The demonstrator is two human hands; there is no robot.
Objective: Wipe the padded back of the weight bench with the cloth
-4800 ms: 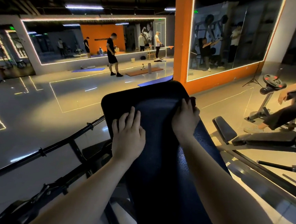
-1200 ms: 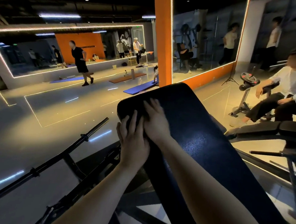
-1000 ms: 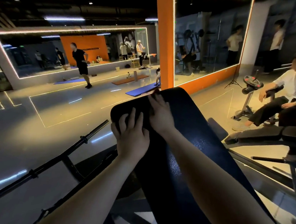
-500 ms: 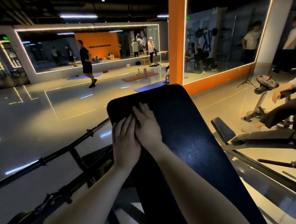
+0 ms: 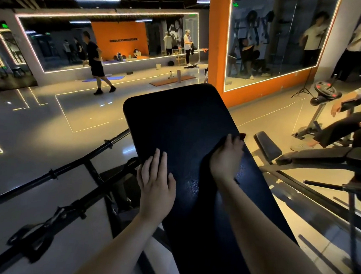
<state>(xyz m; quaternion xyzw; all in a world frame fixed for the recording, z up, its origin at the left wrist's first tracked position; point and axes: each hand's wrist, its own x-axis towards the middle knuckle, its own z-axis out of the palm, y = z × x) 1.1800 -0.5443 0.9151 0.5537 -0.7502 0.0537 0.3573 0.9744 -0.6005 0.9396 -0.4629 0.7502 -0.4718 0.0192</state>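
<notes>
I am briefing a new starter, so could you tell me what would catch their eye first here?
The dark padded bench back fills the centre, with the left hand flat on its left edge and the right hand pressing a dark cloth at its right edge. Behind stands a bright orange pillar.

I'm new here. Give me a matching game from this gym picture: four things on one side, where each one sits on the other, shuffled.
Things:
1. left hand
2. right hand
3. barbell
4. weight plate

Places:
A. on a stand at far right
B. at the pad's right edge, over a dark cloth
C. flat at the pad's left edge
D. left of the bench, lower than the pad

Pairs: 1-C, 2-B, 3-D, 4-A
</notes>
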